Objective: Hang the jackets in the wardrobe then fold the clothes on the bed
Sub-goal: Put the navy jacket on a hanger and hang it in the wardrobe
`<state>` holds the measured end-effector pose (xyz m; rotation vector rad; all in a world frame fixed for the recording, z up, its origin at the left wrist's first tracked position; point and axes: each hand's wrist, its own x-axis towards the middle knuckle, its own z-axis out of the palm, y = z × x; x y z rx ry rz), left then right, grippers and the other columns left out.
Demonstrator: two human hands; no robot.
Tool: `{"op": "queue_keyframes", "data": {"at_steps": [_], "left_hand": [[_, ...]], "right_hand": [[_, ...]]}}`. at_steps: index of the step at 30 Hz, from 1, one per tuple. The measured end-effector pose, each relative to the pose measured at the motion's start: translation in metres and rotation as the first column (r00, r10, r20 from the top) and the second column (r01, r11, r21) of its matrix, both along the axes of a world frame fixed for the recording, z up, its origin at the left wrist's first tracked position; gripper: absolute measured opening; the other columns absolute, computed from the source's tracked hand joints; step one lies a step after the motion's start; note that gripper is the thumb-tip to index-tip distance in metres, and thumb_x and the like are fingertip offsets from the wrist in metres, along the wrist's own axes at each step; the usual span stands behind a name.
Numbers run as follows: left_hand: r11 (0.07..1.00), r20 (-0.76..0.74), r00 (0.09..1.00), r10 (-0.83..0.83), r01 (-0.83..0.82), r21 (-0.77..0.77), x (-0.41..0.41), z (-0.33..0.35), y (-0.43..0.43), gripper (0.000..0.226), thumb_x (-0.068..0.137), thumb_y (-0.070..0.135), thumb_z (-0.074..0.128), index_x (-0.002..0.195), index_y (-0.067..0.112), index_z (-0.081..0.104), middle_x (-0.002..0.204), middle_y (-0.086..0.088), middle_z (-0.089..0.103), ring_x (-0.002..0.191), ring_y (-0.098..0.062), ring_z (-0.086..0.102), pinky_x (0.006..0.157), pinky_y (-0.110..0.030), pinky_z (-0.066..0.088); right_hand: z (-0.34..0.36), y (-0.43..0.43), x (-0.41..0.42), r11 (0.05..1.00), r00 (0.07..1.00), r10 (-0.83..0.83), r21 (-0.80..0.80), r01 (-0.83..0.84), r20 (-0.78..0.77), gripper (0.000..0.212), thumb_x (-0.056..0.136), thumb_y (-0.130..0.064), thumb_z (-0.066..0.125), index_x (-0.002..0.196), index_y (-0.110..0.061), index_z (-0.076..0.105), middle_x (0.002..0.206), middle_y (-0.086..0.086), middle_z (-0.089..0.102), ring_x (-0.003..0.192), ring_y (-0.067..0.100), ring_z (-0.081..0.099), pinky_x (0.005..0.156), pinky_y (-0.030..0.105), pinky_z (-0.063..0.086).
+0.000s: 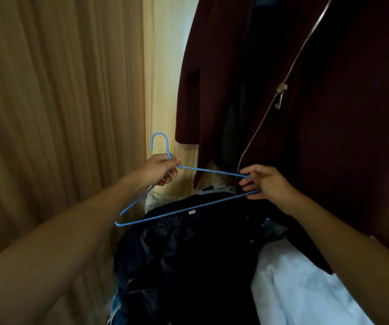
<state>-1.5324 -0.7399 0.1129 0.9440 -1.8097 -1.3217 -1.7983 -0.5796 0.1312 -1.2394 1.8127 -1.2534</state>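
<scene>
A thin blue wire hanger [179,213] is held out in front of me with nothing on it. My left hand [158,170] grips its neck just under the hook. My right hand [266,182] pinches its right shoulder corner. A dark maroon zip jacket [329,137] hangs at the right, its metal zipper running diagonally. Below the hanger a black jacket [195,249] lies crumpled on the bed.
Tan pleated curtains [60,102] fill the left side, with a pale wall strip [165,66] beside them. A white sheet or garment [301,289] lies on the bed at the lower right. More clothes show under the black jacket at the bottom.
</scene>
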Motion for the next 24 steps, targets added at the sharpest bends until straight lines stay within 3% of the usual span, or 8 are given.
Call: {"op": "queue_keyframes", "data": {"at_steps": [3, 5, 7, 11, 14, 16, 21, 24], "left_hand": [[0.997, 0.090, 0.993, -0.079, 0.077, 0.023, -0.004, -0.013, 0.005, 0.029, 0.106, 0.029, 0.051, 0.092, 0.009, 0.066, 0.062, -0.001, 0.053, 0.044, -0.012, 0.040, 0.044, -0.023, 0.025], [0.994, 0.196, 0.974, -0.111, 0.109, 0.018, -0.009, -0.021, 0.012, 0.028, 0.106, 0.025, 0.051, 0.093, 0.006, 0.067, 0.062, -0.001, 0.051, 0.043, -0.011, 0.039, 0.043, -0.022, 0.025], [0.996, 0.257, 0.963, -0.085, 0.084, 0.012, -0.013, -0.029, 0.018, 0.028, 0.106, 0.023, 0.051, 0.091, 0.007, 0.068, 0.062, -0.001, 0.050, 0.041, -0.009, 0.040, 0.039, -0.019, 0.031], [1.000, 0.277, 0.960, 0.024, -0.024, -0.003, -0.004, -0.032, 0.017, 0.030, 0.106, 0.026, 0.052, 0.085, 0.011, 0.068, 0.059, 0.003, 0.048, 0.042, -0.009, 0.037, 0.038, -0.020, 0.031], [0.994, 0.341, 0.936, 0.091, -0.064, -0.090, 0.014, -0.021, 0.008, 0.032, 0.105, 0.026, 0.053, 0.088, 0.006, 0.071, 0.055, 0.008, 0.053, 0.043, -0.007, 0.040, 0.037, -0.018, 0.033], [0.986, 0.376, 0.918, 0.125, -0.072, -0.154, 0.019, -0.017, 0.005, 0.033, 0.105, 0.028, 0.054, 0.083, 0.011, 0.070, 0.061, 0.004, 0.054, 0.043, -0.006, 0.042, 0.038, -0.017, 0.034], [0.987, 0.313, 0.943, 0.109, -0.066, -0.147, 0.002, -0.043, 0.014, 0.032, 0.106, 0.028, 0.052, 0.088, 0.007, 0.069, 0.061, 0.009, 0.055, 0.053, -0.010, 0.043, 0.045, -0.018, 0.038], [0.996, 0.200, 0.977, 0.079, -0.070, -0.054, -0.012, -0.060, 0.016, 0.033, 0.106, 0.033, 0.049, 0.087, 0.011, 0.065, 0.058, 0.008, 0.047, 0.048, -0.009, 0.037, 0.043, -0.022, 0.032]], "right_hand": [[-0.051, -0.013, -0.010, 0.987, 0.977, 0.062, 0.155, -0.030, -0.204, 0.033, 0.101, 0.008, 0.039, 0.115, -0.005, 0.066, 0.097, 0.010, 0.067, 0.086, 0.022, 0.060, 0.071, 0.023, 0.051], [-0.080, -0.019, -0.013, 0.956, 0.905, 0.175, 0.285, -0.063, -0.387, 0.039, 0.099, 0.007, 0.042, 0.129, -0.008, 0.062, 0.117, 0.016, 0.064, 0.108, 0.032, 0.061, 0.091, 0.030, 0.053], [-0.102, -0.024, -0.015, 0.923, 0.721, 0.274, 0.385, -0.010, -0.637, 0.048, 0.099, -0.005, 0.046, 0.145, -0.016, 0.051, 0.138, 0.016, 0.053, 0.125, 0.036, 0.052, 0.107, 0.042, 0.046], [-0.120, -0.030, -0.006, 0.926, 0.414, 0.135, 0.263, 0.271, -0.900, 0.061, 0.095, -0.044, 0.057, 0.149, -0.029, 0.034, 0.143, 0.011, 0.031, 0.130, 0.038, 0.035, 0.100, 0.053, 0.043], [-0.122, -0.037, -0.003, 0.900, 0.528, 0.084, 0.292, 0.324, -0.845, 0.082, 0.092, -0.045, 0.066, 0.154, -0.037, 0.014, 0.149, 0.017, 0.023, 0.132, 0.043, 0.037, 0.096, 0.058, 0.046], [-0.119, -0.042, -0.007, 0.882, 0.637, 0.107, 0.368, 0.294, -0.763, 0.089, 0.093, -0.031, 0.068, 0.156, -0.040, 0.006, 0.144, 0.020, 0.042, 0.125, 0.043, 0.052, 0.092, 0.055, 0.051], [-0.105, -0.050, -0.008, 0.976, 0.750, 0.046, 0.188, 0.105, -0.660, 0.052, 0.100, -0.013, 0.052, 0.151, -0.016, 0.042, 0.132, 0.019, 0.062, 0.120, 0.039, 0.061, 0.101, 0.043, 0.051], [-0.087, -0.052, 0.004, 0.999, 0.844, 0.045, 0.021, -0.040, -0.534, 0.037, 0.099, -0.011, 0.051, 0.135, -0.015, 0.056, 0.113, 0.012, 0.068, 0.105, 0.030, 0.066, 0.088, 0.036, 0.053]]}}
